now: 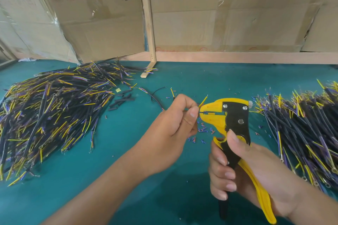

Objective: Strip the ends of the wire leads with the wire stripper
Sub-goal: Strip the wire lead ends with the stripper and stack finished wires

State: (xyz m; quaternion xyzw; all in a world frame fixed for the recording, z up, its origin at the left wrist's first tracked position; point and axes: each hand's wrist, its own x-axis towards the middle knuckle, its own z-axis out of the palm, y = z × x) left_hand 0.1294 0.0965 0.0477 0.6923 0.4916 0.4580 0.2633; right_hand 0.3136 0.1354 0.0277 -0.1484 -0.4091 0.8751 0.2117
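Wire lead (202, 102) sits mid-frame, pinched in the left hand (175, 124), yellow end sticking up toward 1 o'clock. Its tip lies right at the mouth of the wire stripper (228, 120), at 3 o'clock from the fingertips (193, 114). Can't tell if any strand is actually seated between the jaws.

Left hand: fingers curled tight round the lead, thumb on top.
Right hand (243, 170): wrapped round the stripper handles, thumb up on the black body. Handles look only partly squeezed.

Key relation: lead axis runs roughly 7-to-1, stripper nose points to 9, so they meet at an angle. Left hand is nearer the lead. My read is the lead needs feeding straight into the nose before squeezing.

Outward: insulation scraps (203, 129) under the nose, big wire pile (54, 111) at 9 o'clock, second pile (307, 129) at 3, on the green table (192, 82). Cardboard boxes (237, 14) at 12.
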